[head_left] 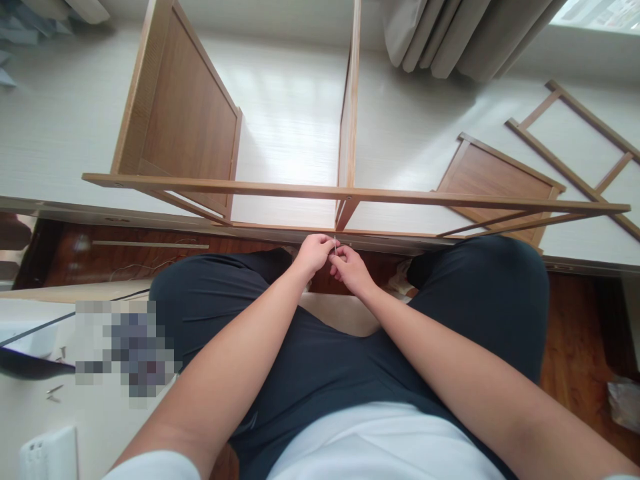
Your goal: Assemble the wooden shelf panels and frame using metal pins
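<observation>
My left hand (316,252) and my right hand (350,268) meet between my knees with fingers pinched together. Between their fingertips is a thin, short metal piece (335,244), too small to name exactly. Just beyond the hands stands a wooden frame of long rails (280,191). A framed wooden panel (193,100) stands upright at its left end, and a second upright panel (349,113) joins it near the middle, where a screw head (349,198) shows in the rail.
On the pale surface to the right lie a loose wooden panel (500,177) and a ladder-like wooden frame (580,150). At left, a white tabletop (30,407) holds small screws (54,391), a white power adapter (50,457) and a blurred-out patch. Grey curtains (440,33) hang behind.
</observation>
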Tool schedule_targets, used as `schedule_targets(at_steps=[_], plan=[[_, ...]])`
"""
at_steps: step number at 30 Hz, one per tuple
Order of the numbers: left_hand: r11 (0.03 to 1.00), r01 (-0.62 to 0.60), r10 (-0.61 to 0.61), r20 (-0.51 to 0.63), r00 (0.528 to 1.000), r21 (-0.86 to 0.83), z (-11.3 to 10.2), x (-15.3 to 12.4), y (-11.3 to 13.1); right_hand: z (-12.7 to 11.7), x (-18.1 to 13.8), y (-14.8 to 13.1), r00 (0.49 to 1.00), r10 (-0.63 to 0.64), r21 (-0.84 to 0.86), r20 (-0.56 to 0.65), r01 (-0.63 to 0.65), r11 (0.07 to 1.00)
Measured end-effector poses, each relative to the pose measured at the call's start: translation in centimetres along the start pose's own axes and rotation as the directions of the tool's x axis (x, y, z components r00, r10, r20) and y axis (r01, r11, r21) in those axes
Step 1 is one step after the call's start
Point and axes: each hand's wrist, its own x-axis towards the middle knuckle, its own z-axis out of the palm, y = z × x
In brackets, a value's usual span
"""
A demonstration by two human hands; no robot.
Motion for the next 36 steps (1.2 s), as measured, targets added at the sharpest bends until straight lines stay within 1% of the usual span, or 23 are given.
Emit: schedule_targets(at_steps=[4,7,9,12,19,22,29,30,32,34,36], plan=[[0.999,0.043,-0.042,0.004,0.999,-0.030,0.1,-0.1,0.2,-0.2,-0.2,0.0,0.996,-0.068,-0.162,-0.048,0.060,0.985],[0.997,0.067,-0.067,0.000,0.998,-0.035,0.1,-0.1,0.5,-0.2,-0.6,-0.5,0.990,-0.114,-0.300,-0.080,0.085,0.950],[0.997,0.076,-0.076,-0.003,0.997,-0.034,0.1,-0.2,0.6,-0.3,-0.8,-0.7,0.987,-0.131,-0.361,-0.089,0.091,0.928],[0.995,0.087,-0.087,-0.001,0.996,-0.041,0.1,-0.2,0.7,-0.3,-0.9,-0.7,0.985,-0.146,-0.389,-0.092,0.099,0.916],[0.993,0.106,-0.107,-0.006,0.994,-0.056,0.1,-0.4,1.0,-0.3,-0.7,-0.5,0.984,-0.163,-0.354,-0.067,0.130,0.926],[0.994,0.095,-0.096,-0.012,0.995,-0.051,0.1,-0.3,0.9,-0.3,-0.8,-0.4,0.986,-0.160,-0.312,-0.046,0.138,0.940],[0.998,0.062,-0.063,-0.037,0.997,-0.021,0.1,-0.2,0.4,0.0,-0.1,0.2,0.993,-0.121,-0.139,-0.004,0.119,0.983],[0.998,0.061,-0.062,-0.041,0.997,-0.024,0.1,-0.2,0.4,0.0,0.1,0.2,0.995,-0.097,-0.090,0.003,0.097,0.991],[0.997,0.061,-0.062,-0.042,0.997,-0.037,0.1,-0.2,0.4,0.1,0.3,0.0,1.000,-0.009,0.046,0.030,0.008,0.999],[0.998,0.054,-0.056,-0.036,0.998,-0.035,0.0,-0.2,0.3,0.2,0.3,-0.3,0.993,0.093,0.184,0.071,-0.105,0.977],[0.999,0.033,-0.034,-0.040,0.999,-0.002,0.0,-0.1,0.1,0.1,0.3,-0.6,0.980,0.163,0.284,0.110,-0.188,0.940]])
